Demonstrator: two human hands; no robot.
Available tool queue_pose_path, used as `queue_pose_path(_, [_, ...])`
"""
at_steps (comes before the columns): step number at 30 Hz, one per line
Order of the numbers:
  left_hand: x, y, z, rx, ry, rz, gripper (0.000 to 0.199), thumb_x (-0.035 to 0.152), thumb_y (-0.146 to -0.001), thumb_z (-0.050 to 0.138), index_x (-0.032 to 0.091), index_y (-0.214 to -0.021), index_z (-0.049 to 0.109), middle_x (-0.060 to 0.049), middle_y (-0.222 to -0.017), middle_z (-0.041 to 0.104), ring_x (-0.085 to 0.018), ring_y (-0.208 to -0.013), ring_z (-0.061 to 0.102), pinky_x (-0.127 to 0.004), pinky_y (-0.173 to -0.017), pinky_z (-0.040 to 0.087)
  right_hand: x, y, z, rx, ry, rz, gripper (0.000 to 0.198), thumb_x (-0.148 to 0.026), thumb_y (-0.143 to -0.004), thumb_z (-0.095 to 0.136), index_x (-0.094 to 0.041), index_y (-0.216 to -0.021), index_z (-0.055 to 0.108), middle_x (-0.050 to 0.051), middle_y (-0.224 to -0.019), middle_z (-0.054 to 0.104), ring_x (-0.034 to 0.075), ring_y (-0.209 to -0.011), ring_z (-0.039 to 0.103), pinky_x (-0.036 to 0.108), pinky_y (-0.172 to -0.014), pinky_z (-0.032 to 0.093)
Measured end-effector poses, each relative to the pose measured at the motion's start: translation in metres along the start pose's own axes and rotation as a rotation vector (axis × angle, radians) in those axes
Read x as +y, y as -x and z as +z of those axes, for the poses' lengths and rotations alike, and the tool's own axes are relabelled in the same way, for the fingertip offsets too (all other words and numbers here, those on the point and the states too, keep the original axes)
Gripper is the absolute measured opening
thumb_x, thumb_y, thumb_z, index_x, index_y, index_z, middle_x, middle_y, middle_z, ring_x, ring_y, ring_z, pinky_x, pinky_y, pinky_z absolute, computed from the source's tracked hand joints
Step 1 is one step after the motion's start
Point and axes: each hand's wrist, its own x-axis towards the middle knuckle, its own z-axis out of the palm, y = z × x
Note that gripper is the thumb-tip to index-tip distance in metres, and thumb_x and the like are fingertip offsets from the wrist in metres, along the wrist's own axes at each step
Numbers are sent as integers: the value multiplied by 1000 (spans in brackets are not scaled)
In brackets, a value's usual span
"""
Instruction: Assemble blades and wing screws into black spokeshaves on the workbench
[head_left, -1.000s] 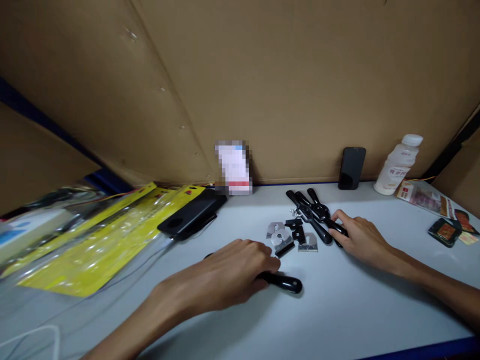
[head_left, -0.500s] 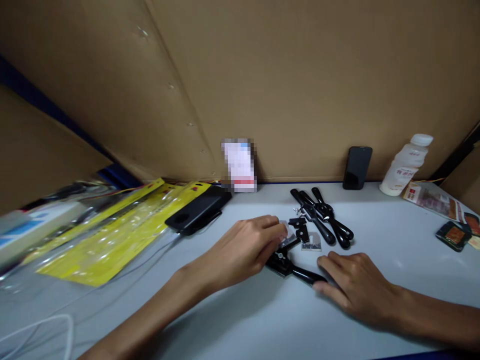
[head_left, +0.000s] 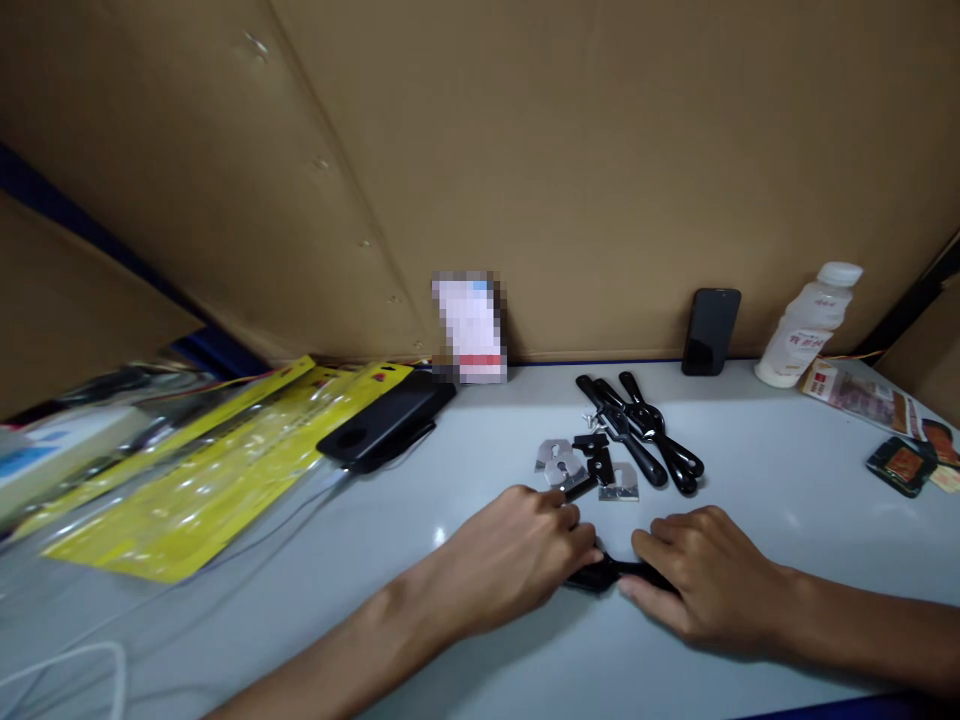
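Observation:
A black spokeshave (head_left: 596,577) lies low over the front part of the table, between my two hands. My right hand (head_left: 712,580) is closed around its right handle. Over its left side, my left hand (head_left: 529,545) has its fingers curled down on the body, hiding the left handle and much of the middle. Just behind are loose silvery blades (head_left: 564,468), another blade (head_left: 619,484) and black cap pieces (head_left: 599,466). Further back, several black spokeshave bodies (head_left: 637,430) lie crossed in a pile, with small screws (head_left: 592,422) at their left.
Yellow-backed clear packaging (head_left: 202,500) covers the left side, with a black power bank (head_left: 386,425) and cable beside it. A lit phone (head_left: 472,330) and a dark phone (head_left: 711,332) lean on the back wall. A bottle (head_left: 806,330) and snack packets (head_left: 900,466) stand right.
My left hand has come forward and down from the blades onto the spokeshave, uncovering the blades. The spokeshave has shifted slightly nearer, its right handle still in my right hand.

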Motion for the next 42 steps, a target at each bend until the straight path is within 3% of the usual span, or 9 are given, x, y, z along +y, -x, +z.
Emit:
queue_pose_path(5, [13, -1, 3, 49, 4, 12, 30, 21, -102, 46, 16, -78, 64, -5, -66, 66, -18, -54, 59, -34, -49, 29, 2, 0, -4, -12, 3, -31, 30, -39, -99, 46, -20, -81, 60, 1, -63, 63, 14, -52, 50, 35, -55, 16])
queue_pose_path(14, [2, -2, 8, 84, -3, 19, 30, 28, -103, 50, 17, -77, 61, -2, -65, 64, -15, -54, 59, -33, -49, 29, 1, 4, -1, 56, 62, -77, 31, -47, -103, 43, -20, -94, 56, 4, -85, 67, 18, -63, 59, 33, -57, 26])
queue_pose_path(24, [8, 0, 4, 70, -22, -11, 29, 21, -102, 47, 15, -76, 61, -2, -63, 63, -14, -50, 56, -33, -48, 31, 3, 0, -4, -45, 30, -15, 33, -46, -100, 45, -20, -86, 61, 1, -63, 66, 14, -49, 49, 35, -55, 11])
queue_pose_path(35, [12, -1, 7, 107, -53, -34, 30, 21, -101, 49, 15, -74, 62, -4, -60, 65, -16, -47, 57, -31, -48, 31, 2, 3, -1, -30, 14, 3, 33, -43, -100, 42, -21, -84, 61, 2, -62, 65, 14, -49, 44, 35, -56, 11])
queue_pose_path(42, [10, 1, 12, 119, -124, 46, 29, 20, -99, 53, 15, -71, 60, -3, -58, 62, -15, -46, 54, -31, -47, 29, 2, 3, -3, -31, 16, -11, 32, -43, -100, 42, -21, -85, 61, 2, -63, 65, 14, -49, 43, 34, -56, 11])
